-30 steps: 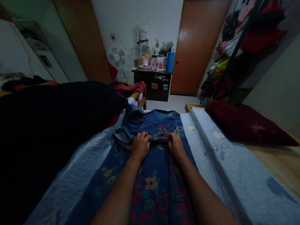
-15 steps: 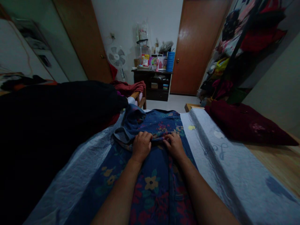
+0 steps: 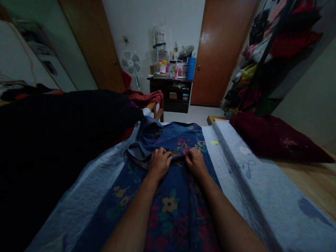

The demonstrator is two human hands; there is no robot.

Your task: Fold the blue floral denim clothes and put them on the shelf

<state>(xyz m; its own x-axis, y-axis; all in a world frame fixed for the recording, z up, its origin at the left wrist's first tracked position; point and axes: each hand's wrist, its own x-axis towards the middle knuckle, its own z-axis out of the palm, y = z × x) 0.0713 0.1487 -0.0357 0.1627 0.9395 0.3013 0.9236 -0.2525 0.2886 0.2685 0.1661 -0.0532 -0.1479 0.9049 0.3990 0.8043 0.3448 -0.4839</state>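
A blue garment with a floral print (image 3: 170, 182) lies spread on the bed, running from the near edge of view toward the far end. Across its middle is a folded ridge of cloth. My left hand (image 3: 159, 162) grips this ridge on the left side, fingers curled over it. My right hand (image 3: 195, 161) pinches the same ridge a short way to the right. A sleeve with a grey-blue cuff opening (image 3: 137, 151) lies bent beside my left hand. The undersides of my fingers are hidden.
A pale patterned bedsheet (image 3: 236, 168) lies under the garment. A dark cloth heap (image 3: 65, 140) covers the left side; a maroon cushion-like bundle (image 3: 278, 140) rests at right. Beyond the bed stand a dark cabinet (image 3: 169, 105), a white fan (image 3: 131, 64) and a wooden door (image 3: 223, 52).
Both hands have shifted only slightly on the cloth ridge. Between them the fabric looks a little flatter. Everything else stays in place.
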